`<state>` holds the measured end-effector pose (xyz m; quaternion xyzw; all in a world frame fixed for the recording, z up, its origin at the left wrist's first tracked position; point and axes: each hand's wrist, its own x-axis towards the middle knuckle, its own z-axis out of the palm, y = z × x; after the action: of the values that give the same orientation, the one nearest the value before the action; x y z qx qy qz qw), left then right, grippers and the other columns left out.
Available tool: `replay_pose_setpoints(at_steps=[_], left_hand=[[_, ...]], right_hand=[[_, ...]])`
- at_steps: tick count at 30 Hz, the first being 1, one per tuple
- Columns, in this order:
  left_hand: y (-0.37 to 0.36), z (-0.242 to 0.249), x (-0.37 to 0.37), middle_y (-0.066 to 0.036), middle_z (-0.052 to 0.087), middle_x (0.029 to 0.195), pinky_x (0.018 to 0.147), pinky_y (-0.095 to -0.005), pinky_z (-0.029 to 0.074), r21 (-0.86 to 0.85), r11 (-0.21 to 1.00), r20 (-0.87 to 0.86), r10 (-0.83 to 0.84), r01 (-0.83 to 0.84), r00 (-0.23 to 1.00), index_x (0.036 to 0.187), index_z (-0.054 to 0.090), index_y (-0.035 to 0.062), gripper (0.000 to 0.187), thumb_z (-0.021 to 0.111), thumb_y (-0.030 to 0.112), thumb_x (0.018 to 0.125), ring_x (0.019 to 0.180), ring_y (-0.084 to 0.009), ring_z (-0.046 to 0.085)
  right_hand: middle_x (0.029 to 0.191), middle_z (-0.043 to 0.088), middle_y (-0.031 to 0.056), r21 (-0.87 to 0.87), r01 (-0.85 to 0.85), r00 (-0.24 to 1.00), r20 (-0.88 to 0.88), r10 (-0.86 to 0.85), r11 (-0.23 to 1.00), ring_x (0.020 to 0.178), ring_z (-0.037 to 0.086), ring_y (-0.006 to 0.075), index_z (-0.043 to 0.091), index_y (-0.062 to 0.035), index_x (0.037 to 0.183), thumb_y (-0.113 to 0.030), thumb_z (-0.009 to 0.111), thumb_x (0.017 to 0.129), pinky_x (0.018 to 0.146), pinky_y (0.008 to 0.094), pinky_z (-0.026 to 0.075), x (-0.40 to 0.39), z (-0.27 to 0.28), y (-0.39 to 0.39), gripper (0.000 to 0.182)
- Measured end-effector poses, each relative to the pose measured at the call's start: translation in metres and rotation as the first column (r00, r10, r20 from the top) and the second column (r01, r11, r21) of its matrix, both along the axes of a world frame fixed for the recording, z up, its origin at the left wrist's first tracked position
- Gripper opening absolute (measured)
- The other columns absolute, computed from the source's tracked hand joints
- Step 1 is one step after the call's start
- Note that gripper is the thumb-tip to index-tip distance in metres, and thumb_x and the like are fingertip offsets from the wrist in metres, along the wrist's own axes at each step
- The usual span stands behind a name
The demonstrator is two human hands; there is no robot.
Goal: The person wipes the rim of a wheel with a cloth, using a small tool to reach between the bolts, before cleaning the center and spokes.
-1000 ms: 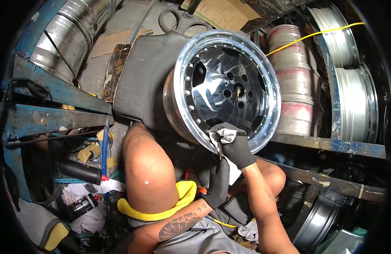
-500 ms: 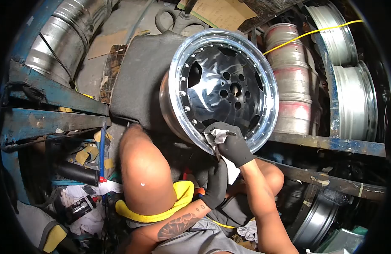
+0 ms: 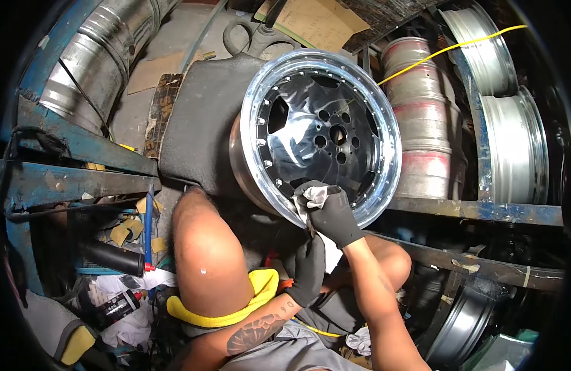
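A wheel rim (image 3: 285, 133) with a shiny silver lip and glossy black face leans tilted in front of me, beside a dark grey padded surface (image 3: 202, 123). My right hand (image 3: 332, 213), in a dark glove, is closed on a white cloth (image 3: 315, 196) at the lower inner edge of the lip. Just below it, my left hand (image 3: 309, 269), also gloved, is raised against the lip's lower outer edge, by the cloth's hanging part. The left fingertips are partly hidden, so their grip is unclear.
Stacked metal rims (image 3: 418, 111) stand on the right behind a blue metal frame (image 3: 508, 210). More rims (image 3: 87, 68) lie at upper left. A yellow cable (image 3: 452, 51) crosses the upper right. A black bottle (image 3: 115, 256) and rags (image 3: 128, 321) lie at lower left.
The rim and both hands appear slightly further left and lower in view. The white cloth stays in my right hand at the lip, with more of it showing above the fingers.
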<state>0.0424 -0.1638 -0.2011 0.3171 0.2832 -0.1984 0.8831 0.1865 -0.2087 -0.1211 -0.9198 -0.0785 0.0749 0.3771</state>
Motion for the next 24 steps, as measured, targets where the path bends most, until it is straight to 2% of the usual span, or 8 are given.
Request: replay_pose_setpoints(at_steps=[1,4,10,12,16,17,20,24], left_hand=[[-0.001,0.0,0.0,0.003,0.06,0.088,0.065,-0.0274,0.047,0.051,0.998,-0.018,0.027,-0.026,0.999,0.101,0.066,0.0113,0.02,0.055,0.027,0.108,0.077,-0.0087,0.059],[0.011,0.012,0.006,0.003,0.062,0.09,0.067,-0.0271,0.048,-0.26,0.965,-0.039,0.031,-0.04,0.999,0.102,0.067,0.0089,0.023,0.054,0.027,0.109,0.078,-0.0086,0.059],[0.013,0.023,0.016,0.003,0.063,0.089,0.064,-0.0266,0.048,-0.1,0.994,-0.045,-0.036,0.032,0.998,0.101,0.068,0.0084,0.026,0.053,0.028,0.109,0.077,-0.0077,0.059],[0.016,0.021,0.017,0.003,0.063,0.087,0.065,-0.0261,0.048,-0.118,0.992,-0.044,-0.05,0.044,0.998,0.101,0.069,0.008,0.027,0.053,0.029,0.109,0.076,-0.0076,0.06],[0.02,0.023,0.017,0.003,0.066,0.083,0.062,-0.0235,0.047,-0.208,0.973,0.016,-0.104,0.105,0.994,0.098,0.068,0.0083,0.038,0.046,0.037,0.112,0.072,-0.005,0.061],[0.019,0.027,0.019,0.003,0.065,0.08,0.06,-0.0244,0.045,-0.043,0.993,0.025,-0.111,0.112,0.994,0.095,0.068,0.0087,0.038,0.048,0.037,0.111,0.069,-0.0055,0.06],[0.028,0.032,0.016,0.003,0.064,0.08,0.06,-0.0246,0.045,-0.198,0.977,0.079,-0.069,0.083,0.995,0.096,0.067,0.0085,0.036,0.049,0.035,0.111,0.068,-0.0056,0.058],[0.023,0.034,0.018,0.003,0.06,0.078,0.061,-0.0264,0.045,-0.181,0.982,0.013,-0.047,0.049,0.999,0.095,0.066,0.0081,0.029,0.05,0.027,0.11,0.069,-0.0083,0.057]], right_hand=[[0.092,0.074,0.0152,0.004,0.028,1.0,-0.009,-0.028,1.0,0.082,0.072,0.0303,0.072,-0.0018,0.099,0.001,0.069,0.079,0.077,0.036,0.056,-0.003,0.001,0.001,0.02],[0.093,0.073,0.0157,0.011,0.046,0.998,-0.038,-0.045,0.999,0.084,0.072,0.033,0.072,-0.0033,0.101,-0.001,0.069,0.079,0.077,0.0378,0.056,-0.002,-0.003,0.0,0.022],[0.097,0.072,0.0154,0.004,-0.158,0.987,0.025,0.157,0.987,0.089,0.071,0.0347,0.072,-0.0049,0.097,0.0,0.065,0.082,0.081,0.041,0.056,0.01,-0.004,-0.008,0.018],[0.098,0.072,0.0145,-0.027,-0.195,0.981,0.002,0.195,0.98,0.09,0.071,0.0345,0.072,-0.0049,0.096,0.001,0.065,0.082,0.083,0.0417,0.056,0.015,0.001,-0.007,0.017],[0.094,0.073,0.0115,0.058,-0.086,0.996,-0.023,0.088,0.995,0.084,0.072,0.0273,0.075,-0.0045,0.097,0.001,0.074,0.079,0.076,0.0357,0.056,0.009,-0.002,-0.005,0.019],[0.095,0.074,0.0113,0.047,-0.068,0.997,-0.044,0.07,0.997,0.085,0.072,0.0253,0.075,-0.0041,0.099,0.004,0.073,0.079,0.077,0.0348,0.056,0.006,0.001,-0.006,0.021],[0.096,0.074,0.0106,0.031,-0.049,0.999,0.021,0.049,0.998,0.085,0.072,0.0224,0.075,-0.0033,0.1,0.007,0.072,0.08,0.077,0.0336,0.056,0.001,-0.001,-0.007,0.022],[0.095,0.075,0.0103,0.051,-0.021,0.998,-0.063,0.024,0.999,0.086,0.071,0.0189,0.074,-0.0005,0.1,0.008,0.074,0.081,0.077,0.0321,0.056,0.001,-0.001,-0.005,0.021]])
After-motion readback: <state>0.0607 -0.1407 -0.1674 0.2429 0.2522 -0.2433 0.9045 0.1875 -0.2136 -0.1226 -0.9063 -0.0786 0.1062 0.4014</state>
